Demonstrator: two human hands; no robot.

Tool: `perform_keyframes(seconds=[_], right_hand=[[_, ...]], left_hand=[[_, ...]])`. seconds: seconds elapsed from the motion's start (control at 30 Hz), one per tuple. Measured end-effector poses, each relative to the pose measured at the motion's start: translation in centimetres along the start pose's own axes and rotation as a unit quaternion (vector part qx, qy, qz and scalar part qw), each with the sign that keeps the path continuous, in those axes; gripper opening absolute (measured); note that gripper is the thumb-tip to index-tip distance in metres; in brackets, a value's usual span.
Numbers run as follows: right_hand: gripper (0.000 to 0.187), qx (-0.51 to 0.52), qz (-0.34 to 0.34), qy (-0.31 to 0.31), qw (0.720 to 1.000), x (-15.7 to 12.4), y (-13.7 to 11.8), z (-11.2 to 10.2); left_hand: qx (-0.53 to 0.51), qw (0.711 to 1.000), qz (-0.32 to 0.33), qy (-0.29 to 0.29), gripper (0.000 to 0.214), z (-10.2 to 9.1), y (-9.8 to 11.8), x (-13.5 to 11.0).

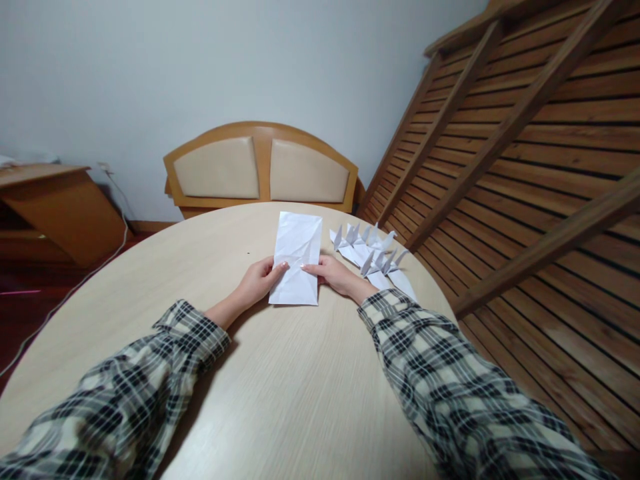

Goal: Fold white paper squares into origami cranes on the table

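Observation:
A creased white sheet of paper (299, 233), folded into an upright rectangle, is held above the far half of the round table. My left hand (259, 280) grips its left edge, thumb on the front face and fingers behind. On the opposite edge my right hand (340, 273) pinches the paper the same way, its thumb pointing inward. The fingers behind the paper are mostly hidden. Crease lines meet near the two thumbs. Several folded white paper cranes (373, 250) stand on the table just beyond my right hand and forearm.
The pale round wooden table (280, 400) spans the foreground. Past its far edge a padded headboard (217, 170) leans near the wall. Brown wooden slats (540, 187) rise close on the right. At the left are a wooden desk (55, 213) and a white cable (113, 257).

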State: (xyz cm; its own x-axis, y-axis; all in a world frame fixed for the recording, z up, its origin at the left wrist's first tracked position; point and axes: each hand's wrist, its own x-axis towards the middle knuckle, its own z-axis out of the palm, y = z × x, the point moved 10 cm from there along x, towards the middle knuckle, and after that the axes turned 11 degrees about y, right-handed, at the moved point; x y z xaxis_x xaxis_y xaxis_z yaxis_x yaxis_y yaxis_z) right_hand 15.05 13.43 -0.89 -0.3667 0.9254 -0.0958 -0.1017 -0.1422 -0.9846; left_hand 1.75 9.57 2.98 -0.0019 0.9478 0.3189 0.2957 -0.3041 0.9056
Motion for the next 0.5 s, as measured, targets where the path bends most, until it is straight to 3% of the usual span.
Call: perform_keyframes(seconds=[0.13, 0.27, 0.37, 0.5], right_hand=[[0.021, 0.026, -0.006, 0.025, 0.999, 0.1, -0.1, -0.6], [0.016, 0.052, -0.016, 0.043, 0.998, -0.1, -0.6, -1.0], [0.015, 0.059, -0.017, 0.048, 0.997, -0.3, -0.8, -1.0], [0.014, 0.056, -0.010, 0.048, 0.997, -0.2, -0.7, -1.0]], left_hand=[[-0.034, 0.998, -0.028, -0.036, 0.040, 0.8, 0.1, -0.3], [0.001, 0.994, -0.072, -0.086, 0.036, 1.6, -0.7, -1.0], [0.024, 0.994, -0.072, -0.074, 0.035, 1.3, -0.7, -1.0], [0.055, 0.995, -0.054, -0.069, 0.049, 1.0, -0.2, -1.1]])
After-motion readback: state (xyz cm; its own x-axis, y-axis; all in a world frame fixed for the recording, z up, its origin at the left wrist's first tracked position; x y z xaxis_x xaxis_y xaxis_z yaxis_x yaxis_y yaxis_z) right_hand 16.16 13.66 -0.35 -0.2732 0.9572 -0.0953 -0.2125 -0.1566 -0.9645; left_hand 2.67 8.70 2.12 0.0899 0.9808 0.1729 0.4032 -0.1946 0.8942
